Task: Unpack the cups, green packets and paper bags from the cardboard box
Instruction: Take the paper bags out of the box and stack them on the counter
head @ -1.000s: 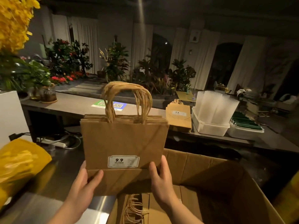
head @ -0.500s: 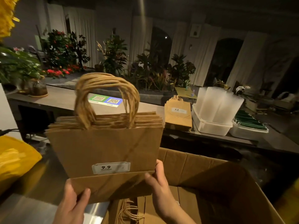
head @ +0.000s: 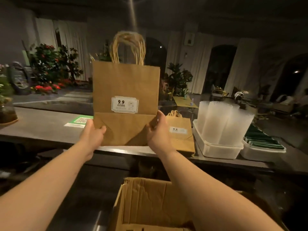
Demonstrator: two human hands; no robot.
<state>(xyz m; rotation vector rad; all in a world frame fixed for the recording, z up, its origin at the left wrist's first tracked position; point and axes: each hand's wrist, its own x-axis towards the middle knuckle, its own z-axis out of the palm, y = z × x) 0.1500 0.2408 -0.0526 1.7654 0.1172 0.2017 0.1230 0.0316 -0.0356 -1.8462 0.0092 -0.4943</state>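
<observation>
A flat bundle of brown kraft paper bags (head: pixel 125 84) stands upright over the front edge of the grey desk (head: pixel 41 127). Its matte face is creased where the bottom panel folds up into a triangle, and it carries a white rectangular label (head: pixel 125 105) printed "9.9". Twisted paper-cord handles (head: pixel 128 47) arch above its top edge, slightly blurred. Whether its lower edge touches the desk cannot be told. Both bare forearms reach straight forward. The left grip (head: pixel 92 134) clasps the bundle's lower left corner with the thumb across the front. The right grip (head: pixel 158 132) pinches the lower right edge, thumb in front and fingers behind. Just to the right, a second stack of bags (head: pixel 180 135) lies flat on the desk. Beside it, ribbed, frosted translucent cups (head: pixel 221 120) stand in tall nested columns inside a white plastic tub (head: pixel 220 150). Green packets (head: pixel 261 140) are filed on edge in another white tub (head: pixel 263 153) further right. The corrugated cardboard box (head: pixel 150 202), wrinkled on its inner wall, sits open below the arms.
</observation>
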